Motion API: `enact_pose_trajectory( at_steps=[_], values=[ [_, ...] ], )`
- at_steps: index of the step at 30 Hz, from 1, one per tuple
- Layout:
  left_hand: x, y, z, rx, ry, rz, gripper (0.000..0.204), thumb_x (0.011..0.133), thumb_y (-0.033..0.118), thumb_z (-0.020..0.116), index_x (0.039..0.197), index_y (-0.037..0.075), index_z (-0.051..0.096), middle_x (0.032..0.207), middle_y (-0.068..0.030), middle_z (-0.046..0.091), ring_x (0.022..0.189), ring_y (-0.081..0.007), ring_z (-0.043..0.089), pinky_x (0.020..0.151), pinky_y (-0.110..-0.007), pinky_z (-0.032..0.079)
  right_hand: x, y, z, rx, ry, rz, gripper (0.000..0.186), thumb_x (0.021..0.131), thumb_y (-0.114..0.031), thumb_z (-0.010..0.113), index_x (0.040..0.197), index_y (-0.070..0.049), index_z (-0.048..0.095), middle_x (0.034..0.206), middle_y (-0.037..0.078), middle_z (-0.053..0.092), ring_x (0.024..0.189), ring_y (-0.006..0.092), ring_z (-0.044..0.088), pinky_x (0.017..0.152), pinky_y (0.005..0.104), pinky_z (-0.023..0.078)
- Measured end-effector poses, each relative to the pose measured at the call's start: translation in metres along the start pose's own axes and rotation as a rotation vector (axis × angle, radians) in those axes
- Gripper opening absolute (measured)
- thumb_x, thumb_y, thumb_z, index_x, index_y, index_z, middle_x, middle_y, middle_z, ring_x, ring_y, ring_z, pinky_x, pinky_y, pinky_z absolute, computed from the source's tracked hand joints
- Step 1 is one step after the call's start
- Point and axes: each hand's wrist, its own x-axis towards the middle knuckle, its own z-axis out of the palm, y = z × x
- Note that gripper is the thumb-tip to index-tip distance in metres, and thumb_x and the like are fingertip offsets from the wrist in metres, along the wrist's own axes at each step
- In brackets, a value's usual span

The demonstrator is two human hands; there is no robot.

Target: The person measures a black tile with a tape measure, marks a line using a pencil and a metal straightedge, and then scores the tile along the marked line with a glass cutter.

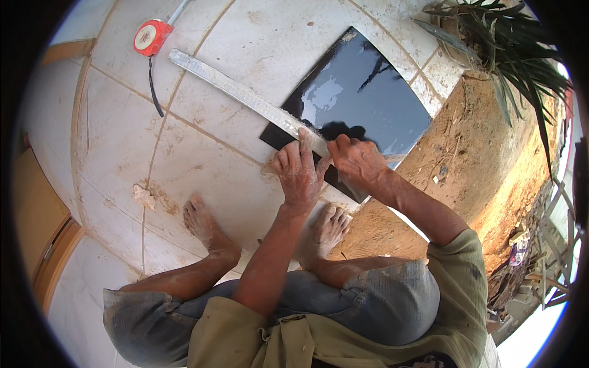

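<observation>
A dark glossy tile (374, 104) lies on the floor and reflects the sky. Across its nearer part runs a long, dusty metal straightedge (230, 89), reaching well beyond the tile to the upper left. My left hand (299, 175) presses down on the straightedge, index finger and thumb stretched out, the other fingers bent. Close beside it, my right hand (359, 161) is closed over the straightedge's right part, at the tile. Whatever its fingers pinch is hidden.
An orange-red tape measure (151, 38) with a black strap lies at the upper left. Leafy plants (503, 49) overhang the upper right. Bare soil (454, 153) borders the pale tiled floor (208, 135). My bare feet (331, 230) stand near the tile. A whitish lump (144, 196) sits at the left.
</observation>
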Motion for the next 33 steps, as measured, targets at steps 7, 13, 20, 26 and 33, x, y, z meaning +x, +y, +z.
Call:
enact_pose_trajectory(
  at_steps=[7, 13, 20, 26, 33],
  values=[
    [0.004, 0.004, 0.004, -0.076, -0.001, 0.022, 0.084, 0.085, 0.046, 0.072, 0.147, -0.002, 0.04, 0.103, -0.0117, 0.05, 0.098, -0.0319, 0.048, 0.089, -0.049, 0.037, -0.208, 0.031, 0.056, -0.366, 0.143, 0.051, 0.009, 0.083, -0.007, 0.059, 0.09, -0.005, 0.055, 0.089, 0.014, 0.059, 0.068, 0.0274, 0.065, 0.061, 0.0415, 0.055],
    [0.004, -0.003, 0.011, -0.03, 0.028, 0.049, 0.088, 0.083, 0.049, 0.073, 0.147, -0.002, 0.04, 0.102, -0.0126, 0.049, 0.098, -0.0325, 0.047, 0.09, -0.049, 0.036, -0.187, 0.023, 0.04, 0.2, -0.192, 0.626, 0.02, 0.09, -0.017, 0.063, 0.102, -0.003, 0.055, 0.098, 0.017, 0.058, 0.089, 0.0329, 0.065, 0.067, 0.0437, 0.055],
    [0.003, 0.0, 0.004, -0.056, -0.019, 0.038, 0.086, 0.081, 0.043, 0.077, 0.146, -0.001, 0.042, 0.104, -0.0124, 0.052, 0.099, -0.0322, 0.049, 0.092, -0.048, 0.037, -0.179, 0.0, 0.091, 0.162, 0.093, 0.528, 0.049, 0.081, -0.023, 0.075, 0.118, -0.005, 0.048, 0.099, 0.017, 0.06, 0.096, 0.0358, 0.062, 0.073, 0.0477, 0.055],
    [0.012, -0.011, -0.022, -0.204, 0.148, 0.009, 0.075, 0.086, 0.034, 0.076, 0.145, 0.001, 0.044, 0.098, -0.0092, 0.061, 0.097, -0.0293, 0.055, 0.094, -0.046, 0.039, -0.192, 0.011, 0.083, 0.291, 0.285, 0.471, 0.04, 0.079, -0.016, 0.074, 0.111, -0.005, 0.051, 0.097, 0.015, 0.06, 0.092, 0.0363, 0.061, 0.072, 0.0472, 0.053],
    [0.037, -0.044, -0.047, -0.39, 0.29, -0.276, 0.059, 0.094, 0.024, 0.069, 0.143, 0.0, 0.045, 0.107, -0.0118, 0.059, 0.104, -0.0247, 0.05, 0.097, -0.041, 0.041, -0.198, 0.093, 0.037, 0.134, 0.417, 0.713, 0.035, 0.083, -0.013, 0.071, 0.109, -0.005, 0.049, 0.096, 0.018, 0.06, 0.093, 0.0393, 0.06, 0.073, 0.0487, 0.049]
  ],
)
